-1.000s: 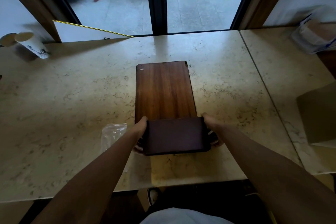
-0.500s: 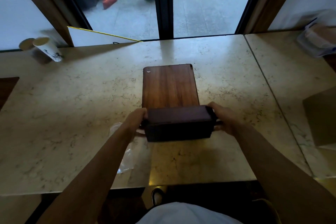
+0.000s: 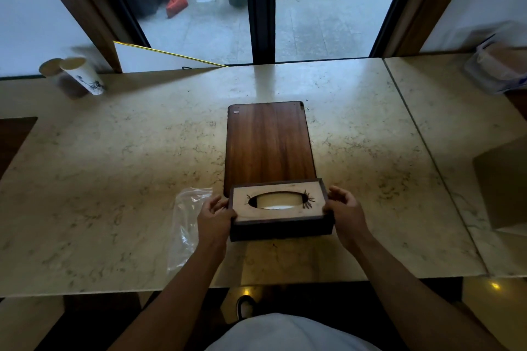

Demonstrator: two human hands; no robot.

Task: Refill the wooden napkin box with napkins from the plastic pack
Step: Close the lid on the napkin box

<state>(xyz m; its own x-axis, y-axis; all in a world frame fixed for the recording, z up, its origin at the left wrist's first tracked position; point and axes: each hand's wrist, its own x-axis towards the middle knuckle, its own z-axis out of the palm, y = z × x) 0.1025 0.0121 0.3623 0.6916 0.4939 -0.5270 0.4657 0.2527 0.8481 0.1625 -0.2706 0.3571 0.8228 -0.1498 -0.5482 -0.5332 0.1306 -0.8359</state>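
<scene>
The wooden napkin box (image 3: 281, 226) rests on the near end of a dark wooden board (image 3: 269, 141), with its light top panel and oval slot facing up. Pale napkins show through the slot. My left hand (image 3: 214, 215) grips the box's left end and my right hand (image 3: 343, 212) grips its right end. A crumpled clear plastic pack (image 3: 185, 225) lies flat on the marble counter just left of my left hand; it looks empty.
A paper cup (image 3: 82, 75) stands at the far left by the window. A wrapped napkin pack (image 3: 499, 68) sits at the far right. A white card (image 3: 159, 58) leans at the window. The counter edge (image 3: 142, 288) runs close to my body.
The box has been turned over between my hands: its dark underside faced up before, and now the light slotted top faces up. The plastic pack has come into fuller view.
</scene>
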